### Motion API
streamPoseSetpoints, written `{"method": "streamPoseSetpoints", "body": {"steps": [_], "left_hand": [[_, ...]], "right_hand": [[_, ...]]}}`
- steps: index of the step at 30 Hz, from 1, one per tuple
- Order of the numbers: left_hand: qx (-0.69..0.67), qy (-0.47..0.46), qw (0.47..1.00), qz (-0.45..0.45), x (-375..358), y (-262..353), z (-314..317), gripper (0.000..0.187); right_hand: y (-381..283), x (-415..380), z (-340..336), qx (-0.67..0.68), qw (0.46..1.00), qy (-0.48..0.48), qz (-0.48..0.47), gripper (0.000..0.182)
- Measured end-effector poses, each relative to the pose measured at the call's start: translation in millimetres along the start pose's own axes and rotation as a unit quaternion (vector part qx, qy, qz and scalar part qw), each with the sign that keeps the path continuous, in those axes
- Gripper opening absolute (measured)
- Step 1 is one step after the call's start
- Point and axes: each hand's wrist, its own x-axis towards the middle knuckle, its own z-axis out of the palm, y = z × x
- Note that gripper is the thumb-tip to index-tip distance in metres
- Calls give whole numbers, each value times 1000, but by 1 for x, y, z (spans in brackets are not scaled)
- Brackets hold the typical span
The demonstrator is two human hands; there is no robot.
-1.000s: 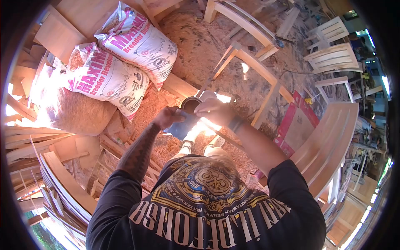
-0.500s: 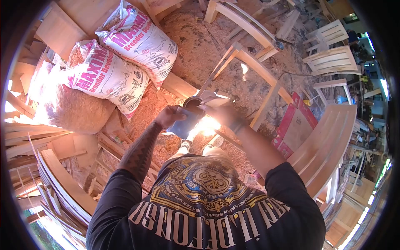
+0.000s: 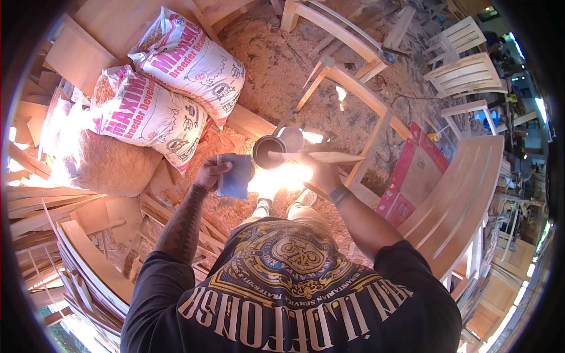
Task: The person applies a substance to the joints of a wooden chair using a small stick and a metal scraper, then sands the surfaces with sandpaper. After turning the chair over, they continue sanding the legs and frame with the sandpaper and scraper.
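Note:
My left hand [image 3: 210,173] pinches the edge of a flat, blue-grey square sheet [image 3: 234,176], thumb on top. I cannot make out its material. My right hand [image 3: 323,174] grips a flat wooden stick [image 3: 335,157] whose tapered end points right. The stick's other end reaches over an open round can [image 3: 256,154] with a dark inside. Behind the can lies a pale round lid-like disc [image 3: 292,139]. The sheet is just left of the can, apart from the stick. Bright glare hides part of the area between my hands.
Two printed sacks [image 3: 191,70] of shavings stand at the upper left, near a clear bulging bag [image 3: 106,159]. Wooden chair frames [image 3: 359,88] stand ahead on the dusty floor. A curved slatted wooden piece [image 3: 456,191] is close on my right; curved boards [image 3: 97,259] are stacked left.
My left hand has moved left with the sheet, away from the can. My right hand is lower and less blurred, and the stick now shows plainly across the can.

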Motion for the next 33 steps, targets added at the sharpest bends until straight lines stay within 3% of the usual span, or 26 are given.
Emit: {"method": "streamPoseSetpoints", "body": {"steps": [5, 7, 9, 10, 13, 17, 21, 22, 25, 27, 28, 29, 31, 33], "left_hand": [[-24, 0, 1000, 10, 4, 7, -3, 26], [-21, 1, 1000, 22, 3, 14, 7, 26], [-23, 0, 999, 25, 8, 10, 1, 27], [-24, -2, 999, 27, 11, 8, -1, 27], [-19, 12, 999, 38, 12, 6, 4, 28], [-34, 5, 998, 43, 14, 4, 1, 30], [-41, 18, 998, 41, 12, 7, 2, 33], [-43, 17, 998, 38, 12, 7, 0, 34], [-36, 29, 998, 31, 10, 8, -7, 34], [-32, 38, 998, 33, 9, 9, -8, 31], [-34, 43, 998, 37, 7, 9, -8, 29], [-35, 49, 997, 38, 6, 9, -8, 26], [-34, 32, 998, 30, 3, 11, -12, 25], [-33, 30, 999, 25, 3, 10, -13, 25]], "right_hand": [[6, -6, -6, -203, 953, -23, -222, 22], [7, -4, -8, -157, 973, -14, -166, 21], [-6, -3, -9, 1, 999, -2, 32, 20], [-8, -1, -12, -67, 996, -5, 65, 18], [-10, 10, -8, 110, 985, 57, 121, 16], [-7, 19, -7, 215, 971, 45, 91, 19], [-23, 16, -19, 67, 991, -113, 20, 27], [-18, 16, -19, -40, 989, -127, -68, 30], [-7, 10, -19, -107, 973, -177, -100, 33], [-17, 5, -22, -132, 956, -262, -12, 33], [-26, 0, -25, 153, 939, -259, 165, 38], [18, 1, -24, 284, 884, -310, 207, 44], [21, -12, -25, 109, 935, -329, 74, 42], [28, -13, -26, 130, 932, -312, 134, 41]]}}
